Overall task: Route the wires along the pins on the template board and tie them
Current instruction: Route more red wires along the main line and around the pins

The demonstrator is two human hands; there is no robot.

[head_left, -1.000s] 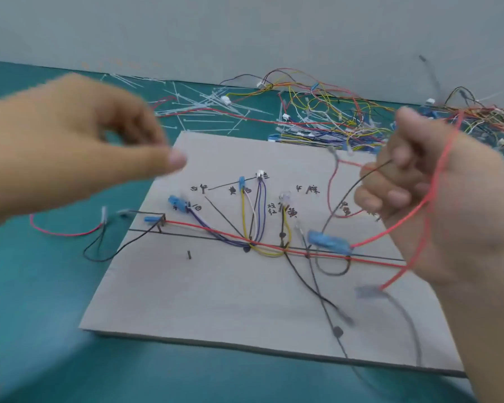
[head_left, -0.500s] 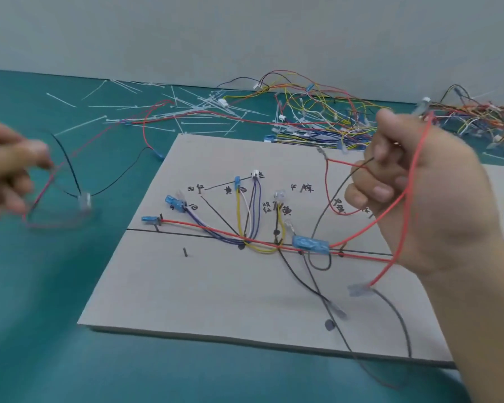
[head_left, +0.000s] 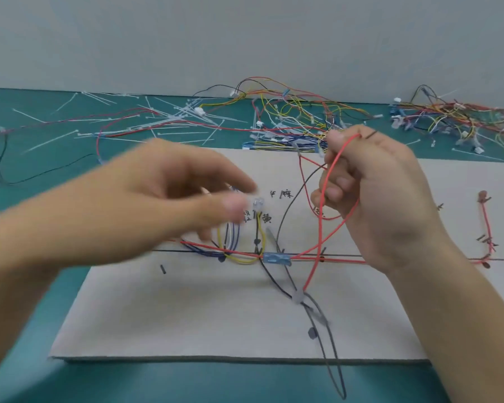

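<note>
Red wire (head_left: 323,199) loops over your right hand (head_left: 384,199), pinched in its curled fingers together with a black wire (head_left: 291,205), above the grey template board (head_left: 186,315). Your left hand (head_left: 163,199) is motion-blurred, fingers spread, hiding the board's left-side wiring.

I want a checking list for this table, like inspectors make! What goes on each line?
Surface: teal table, with a grey template board lying flat on it.
Job's things: routed wires, yellow, blue and black, on the board; blue connector on the drawn line.
Clutter: loose white cable ties scattered behind the board.
Hands: right hand grips a red wire loop above the board; left hand blurred, fingers relaxed, holding nothing seen.
Cables: tangled wire piles near the wall.
Surroundings: plain grey wall.
</note>
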